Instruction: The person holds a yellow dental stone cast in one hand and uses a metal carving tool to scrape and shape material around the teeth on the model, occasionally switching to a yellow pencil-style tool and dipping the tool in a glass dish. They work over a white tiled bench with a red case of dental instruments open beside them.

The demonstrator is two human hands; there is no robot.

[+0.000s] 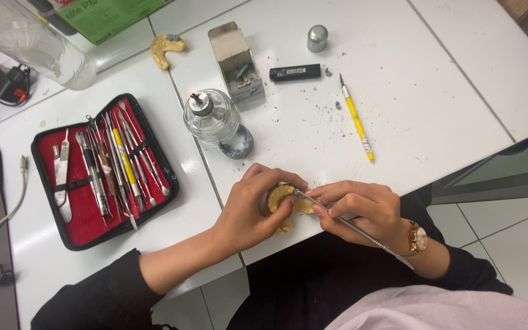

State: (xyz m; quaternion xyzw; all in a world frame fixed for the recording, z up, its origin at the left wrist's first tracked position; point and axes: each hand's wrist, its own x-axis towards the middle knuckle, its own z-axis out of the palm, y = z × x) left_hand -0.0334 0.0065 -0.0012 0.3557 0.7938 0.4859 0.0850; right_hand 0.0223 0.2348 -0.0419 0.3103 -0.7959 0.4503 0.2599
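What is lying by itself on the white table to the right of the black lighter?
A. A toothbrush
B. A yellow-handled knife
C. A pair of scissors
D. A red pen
B. A thin yellow-handled knife with a pointed blade lies alone on the white table, just right of the black lighter, apart from both hands.

Matt yellow plaster cast (278,197), thin shiny metal tool (349,225), glossy white table (435,98)

yellow dental cast (278,197), red-lined black instrument case (102,171), yellow-handled knife (356,119)
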